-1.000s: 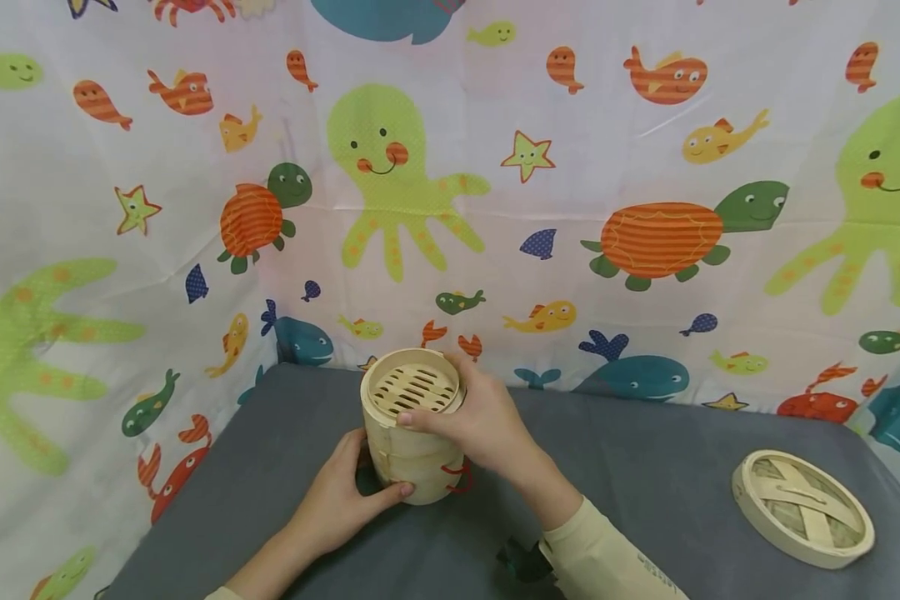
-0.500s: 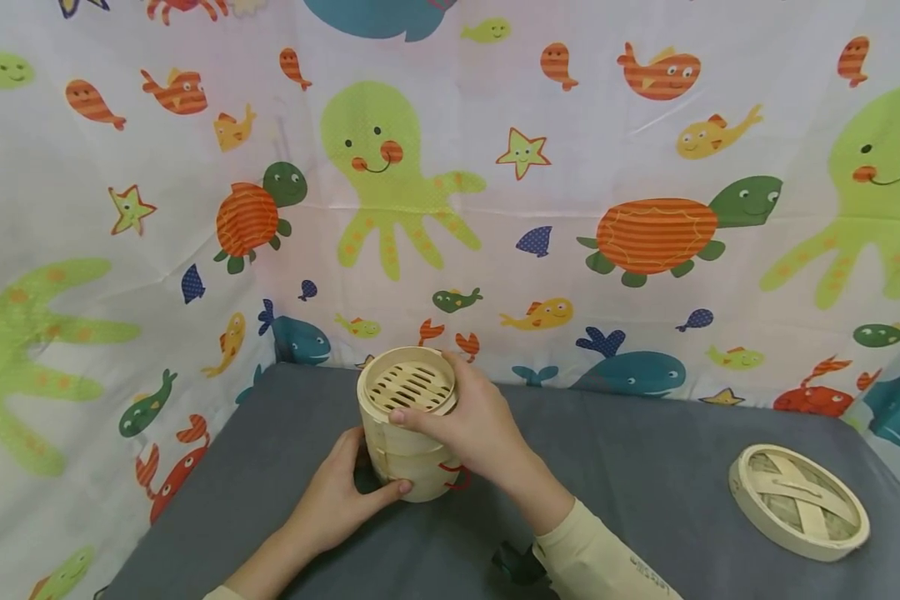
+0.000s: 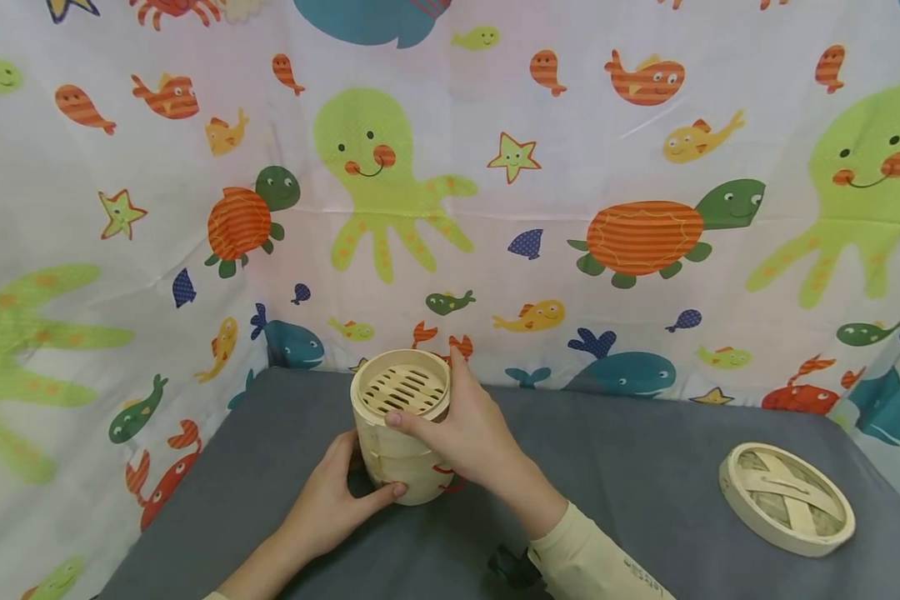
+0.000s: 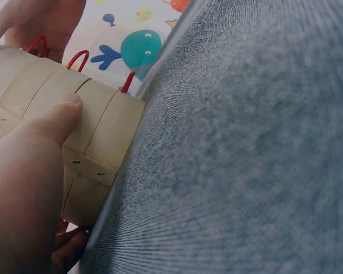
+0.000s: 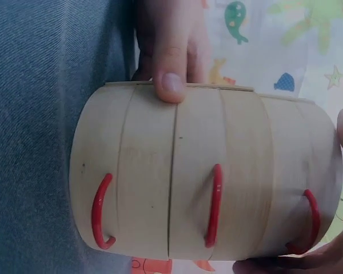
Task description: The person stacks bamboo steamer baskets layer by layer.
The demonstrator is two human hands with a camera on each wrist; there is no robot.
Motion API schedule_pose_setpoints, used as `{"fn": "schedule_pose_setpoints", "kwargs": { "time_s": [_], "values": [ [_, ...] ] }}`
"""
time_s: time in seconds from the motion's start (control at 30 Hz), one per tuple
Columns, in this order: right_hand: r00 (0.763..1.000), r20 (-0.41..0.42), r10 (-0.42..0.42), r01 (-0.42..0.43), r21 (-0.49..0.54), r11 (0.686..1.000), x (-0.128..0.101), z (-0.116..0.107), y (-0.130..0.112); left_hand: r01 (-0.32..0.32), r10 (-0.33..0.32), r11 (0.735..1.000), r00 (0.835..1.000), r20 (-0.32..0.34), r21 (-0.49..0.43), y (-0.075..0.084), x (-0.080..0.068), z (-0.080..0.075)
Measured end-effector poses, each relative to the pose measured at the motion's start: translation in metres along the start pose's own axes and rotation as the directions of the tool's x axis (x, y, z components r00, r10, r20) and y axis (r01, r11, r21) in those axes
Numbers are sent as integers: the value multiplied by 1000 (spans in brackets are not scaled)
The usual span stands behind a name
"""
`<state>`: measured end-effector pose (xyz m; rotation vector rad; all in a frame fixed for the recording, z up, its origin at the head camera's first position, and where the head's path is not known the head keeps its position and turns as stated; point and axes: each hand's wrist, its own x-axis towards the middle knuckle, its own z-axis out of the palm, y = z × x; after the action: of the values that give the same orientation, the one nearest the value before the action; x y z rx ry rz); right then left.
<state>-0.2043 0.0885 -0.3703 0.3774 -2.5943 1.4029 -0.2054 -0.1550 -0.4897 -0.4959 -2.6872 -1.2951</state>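
Writing: sleeve print too small to read | left hand [image 3: 330, 500] is curling its fingers round the base of the stacked pale bamboo steamer baskets with red loop handles [image 3: 401, 437], standing far left on the grey cloth table [image 3: 630, 492] | right hand [image 3: 468, 433] is gripping the top tier, fingers spread | round woven bamboo lid [image 3: 787, 498] is lying well apart, right | grips unchanged since earlier; stack sitting slightly lower.

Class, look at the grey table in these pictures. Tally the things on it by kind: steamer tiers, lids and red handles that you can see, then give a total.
Steamer tiers, stacked: 3
Lids: 1
Red handles: 3
Total: 7
The left hand grips the bottom of the stack, the right hand the top.
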Motion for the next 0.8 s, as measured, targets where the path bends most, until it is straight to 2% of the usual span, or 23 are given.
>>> {"fn": "schedule_pose_setpoints", "kwargs": {
  "time_s": [0.4, 0.8],
  "values": [
    [1000, -12, -21, 21, -46, 999, -10, -5, 9, -6, 6, 1000, 1000, -17, 27, 2, -1, -2],
    [992, -94, -80, 74, -67, 995, -16, -25, 33, 1, 0, 1000, 1000, -10, 9, 2, -1, 2]
  ]
}}
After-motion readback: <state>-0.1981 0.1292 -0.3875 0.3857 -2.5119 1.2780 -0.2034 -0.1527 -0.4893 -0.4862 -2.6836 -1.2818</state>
